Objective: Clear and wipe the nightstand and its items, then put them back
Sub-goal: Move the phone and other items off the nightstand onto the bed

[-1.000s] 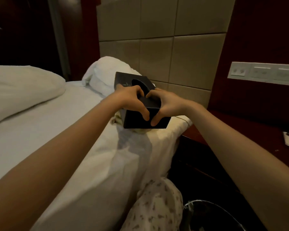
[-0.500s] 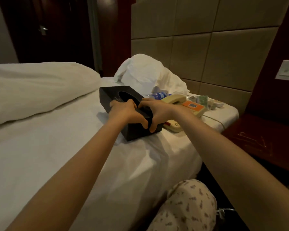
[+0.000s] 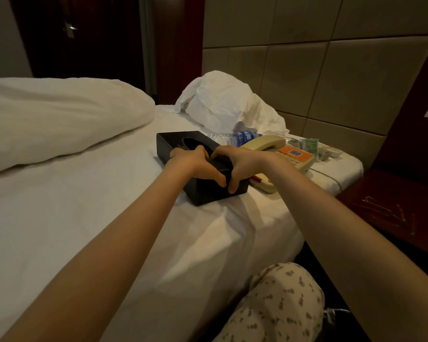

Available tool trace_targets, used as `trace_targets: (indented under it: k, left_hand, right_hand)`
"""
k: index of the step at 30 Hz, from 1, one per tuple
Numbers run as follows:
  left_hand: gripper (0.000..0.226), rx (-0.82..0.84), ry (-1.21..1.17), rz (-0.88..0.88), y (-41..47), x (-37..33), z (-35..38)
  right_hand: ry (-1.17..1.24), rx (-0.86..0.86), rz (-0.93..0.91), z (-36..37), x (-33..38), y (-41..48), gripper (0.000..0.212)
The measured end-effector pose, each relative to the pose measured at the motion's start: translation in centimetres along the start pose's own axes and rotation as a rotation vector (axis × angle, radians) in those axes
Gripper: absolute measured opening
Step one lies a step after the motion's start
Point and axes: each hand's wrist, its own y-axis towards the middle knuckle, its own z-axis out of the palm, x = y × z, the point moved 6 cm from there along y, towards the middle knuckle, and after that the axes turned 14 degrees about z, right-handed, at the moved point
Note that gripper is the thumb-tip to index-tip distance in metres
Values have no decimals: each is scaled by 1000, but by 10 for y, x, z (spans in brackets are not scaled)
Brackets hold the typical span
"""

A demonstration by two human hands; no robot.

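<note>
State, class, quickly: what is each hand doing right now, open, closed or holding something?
The left hand: closed, holding the black tissue box at its near end.
The right hand: closed, holding the same box beside it.

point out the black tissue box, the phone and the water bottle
black tissue box [image 3: 208, 193], head view, on its near end face below the fingers
phone [image 3: 267, 142], head view, on the cream handset
water bottle [image 3: 242, 137], head view, on the blue label, bottle lying on its side
</note>
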Motion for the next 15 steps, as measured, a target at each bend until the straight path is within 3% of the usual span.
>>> trace_targets:
  k: [5, 8, 15]
  left_hand:
    - [99, 59, 133, -31, -3, 0, -1]
    - [100, 5, 188, -30, -6, -9, -9]
    - [64, -181, -55, 251, 7, -60, -22]
  right_hand:
    - [126, 6, 49, -2, -7, -5, 94]
    - [218, 12, 111, -6, -20, -9, 97]
    - [220, -164, 261, -36, -78, -39, 71]
